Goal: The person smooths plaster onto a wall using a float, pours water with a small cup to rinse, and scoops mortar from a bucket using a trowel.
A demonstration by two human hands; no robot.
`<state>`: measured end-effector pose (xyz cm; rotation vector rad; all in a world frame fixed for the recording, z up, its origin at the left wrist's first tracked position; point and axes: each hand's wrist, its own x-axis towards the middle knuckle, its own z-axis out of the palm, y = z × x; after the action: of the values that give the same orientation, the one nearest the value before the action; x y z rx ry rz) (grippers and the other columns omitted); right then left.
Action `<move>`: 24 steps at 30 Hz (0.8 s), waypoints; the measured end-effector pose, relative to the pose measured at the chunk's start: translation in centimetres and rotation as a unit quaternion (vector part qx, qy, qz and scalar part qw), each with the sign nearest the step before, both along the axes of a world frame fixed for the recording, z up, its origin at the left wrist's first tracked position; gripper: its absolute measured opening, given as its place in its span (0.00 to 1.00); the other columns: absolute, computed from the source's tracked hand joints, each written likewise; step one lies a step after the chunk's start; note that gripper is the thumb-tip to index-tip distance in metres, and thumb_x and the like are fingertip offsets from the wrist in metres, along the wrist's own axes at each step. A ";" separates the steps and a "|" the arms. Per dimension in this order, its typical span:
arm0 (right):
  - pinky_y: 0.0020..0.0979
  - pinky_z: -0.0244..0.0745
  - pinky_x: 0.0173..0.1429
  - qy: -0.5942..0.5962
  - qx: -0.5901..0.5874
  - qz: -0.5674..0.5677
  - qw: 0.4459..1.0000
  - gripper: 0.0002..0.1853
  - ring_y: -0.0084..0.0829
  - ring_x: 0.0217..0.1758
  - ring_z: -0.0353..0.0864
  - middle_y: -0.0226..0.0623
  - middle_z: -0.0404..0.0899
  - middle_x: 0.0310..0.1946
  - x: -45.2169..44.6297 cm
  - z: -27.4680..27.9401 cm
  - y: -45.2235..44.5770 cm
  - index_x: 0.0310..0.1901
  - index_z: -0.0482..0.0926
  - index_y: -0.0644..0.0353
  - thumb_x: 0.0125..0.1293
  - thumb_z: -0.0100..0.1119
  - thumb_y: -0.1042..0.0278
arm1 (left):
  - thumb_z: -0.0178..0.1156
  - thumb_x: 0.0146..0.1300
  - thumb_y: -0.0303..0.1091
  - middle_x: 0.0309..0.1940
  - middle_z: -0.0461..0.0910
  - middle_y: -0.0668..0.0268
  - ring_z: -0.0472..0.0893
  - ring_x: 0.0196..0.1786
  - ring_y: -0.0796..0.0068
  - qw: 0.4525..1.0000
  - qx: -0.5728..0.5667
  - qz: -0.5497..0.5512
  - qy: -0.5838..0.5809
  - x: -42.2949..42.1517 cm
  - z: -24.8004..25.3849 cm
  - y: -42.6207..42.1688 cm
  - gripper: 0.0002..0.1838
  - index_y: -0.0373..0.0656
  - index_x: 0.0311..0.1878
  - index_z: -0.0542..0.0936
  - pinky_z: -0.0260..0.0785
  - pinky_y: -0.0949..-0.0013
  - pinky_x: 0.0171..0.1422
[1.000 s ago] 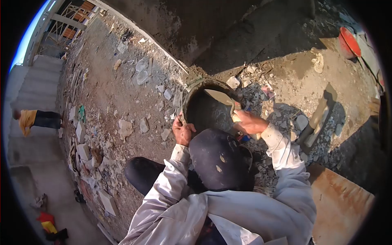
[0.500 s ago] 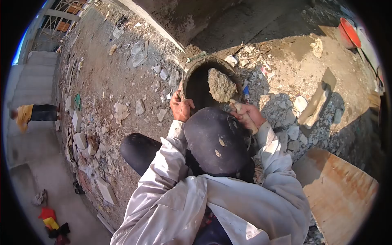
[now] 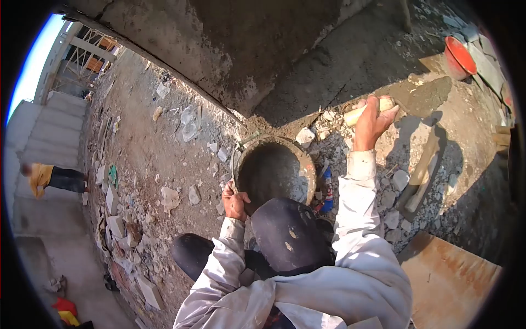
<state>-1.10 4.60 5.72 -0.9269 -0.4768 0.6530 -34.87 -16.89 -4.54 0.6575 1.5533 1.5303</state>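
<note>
My left hand point(image 3: 235, 203) is closed on the near-left rim of a round bucket point(image 3: 310, 164) between my knees. The bucket's inside is dark and crusted, with some grey wet stuff low on the right. Out to the right, my right hand point(image 3: 373, 123) is wrapped round the pale wooden handle of a trowel point(image 3: 387, 103). Its grey, mortar-coloured blade point(image 3: 430, 97) extends to the right, over the ground. Below that hand, a float point(image 3: 422, 172) with a long wooden grip lies on the rubble.
A rough concrete corner point(image 3: 246, 60) juts in just beyond the bucket. A red bowl point(image 3: 460, 57) is at the far right, and a stained board point(image 3: 449, 279) lies at the lower right. Broken stones point(image 3: 116, 226) litter the ground. A person in yellow point(image 3: 43, 176) is off to the left.
My right hand has swung the trowel up and right, out of the bucket, where it carried a lump of mortar. My left hand still grips the rim. The view has shifted.
</note>
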 end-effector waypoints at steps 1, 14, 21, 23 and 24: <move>0.33 0.77 0.31 -0.042 -0.044 -0.050 0.997 0.16 0.31 0.25 0.78 0.46 0.75 0.30 -1.7 -2.0 2.7 0.49 0.62 0.68 0.64 0.55 0.73 | 0.43 0.47 0.08 0.30 0.79 0.66 0.72 0.18 0.77 1.000 -0.018 0.018 0.000 -0.1 -0.1 -0.2 0.31 0.40 0.54 0.78 0.65 0.75 0.19; 0.38 0.78 0.37 -0.572 0.137 0.497 0.638 0.12 0.40 0.27 0.81 0.45 0.79 0.28 -4.5 -12.4 -10.4 0.38 0.77 0.67 0.62 0.57 0.64 | 0.44 0.41 0.08 0.29 0.80 0.70 0.75 0.25 0.80 1.000 0.018 -0.010 -0.006 -1.1 -0.2 -0.3 0.22 0.43 0.36 0.75 0.66 0.76 0.24; 0.29 0.68 0.21 0.044 -0.446 0.707 0.548 0.09 0.23 0.17 0.71 0.30 0.74 0.22 -8.1 -21.8 -17.1 0.33 0.76 0.58 0.64 0.54 0.63 | 0.46 0.51 0.12 0.25 0.77 0.67 0.72 0.17 0.81 0.999 0.033 -0.033 -0.002 3.8 0.4 -2.0 0.21 0.34 0.49 0.76 0.63 0.76 0.19; 0.24 0.64 0.17 0.243 -0.432 0.719 0.486 0.06 0.19 0.13 0.63 0.28 0.71 0.21 -6.7 -20.9 -18.5 0.30 0.73 0.57 0.62 0.54 0.65 | 0.46 0.49 0.11 0.25 0.76 0.69 0.71 0.18 0.81 0.998 0.042 -0.044 0.029 3.1 0.3 -1.6 0.21 0.34 0.47 0.77 0.63 0.76 0.19; 0.22 0.63 0.14 0.244 -0.399 0.715 0.520 0.04 0.17 0.13 0.63 0.27 0.69 0.21 -5.6 -20.2 -19.1 0.31 0.72 0.58 0.61 0.51 0.68 | 0.45 0.48 0.11 0.25 0.76 0.70 0.70 0.19 0.82 0.995 0.045 -0.062 0.066 2.2 0.0 -1.3 0.22 0.34 0.46 0.77 0.62 0.76 0.20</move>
<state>-6.69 -14.49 -14.45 -0.9461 -0.3158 2.7955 -32.68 -18.14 -4.57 0.9041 1.5172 1.4953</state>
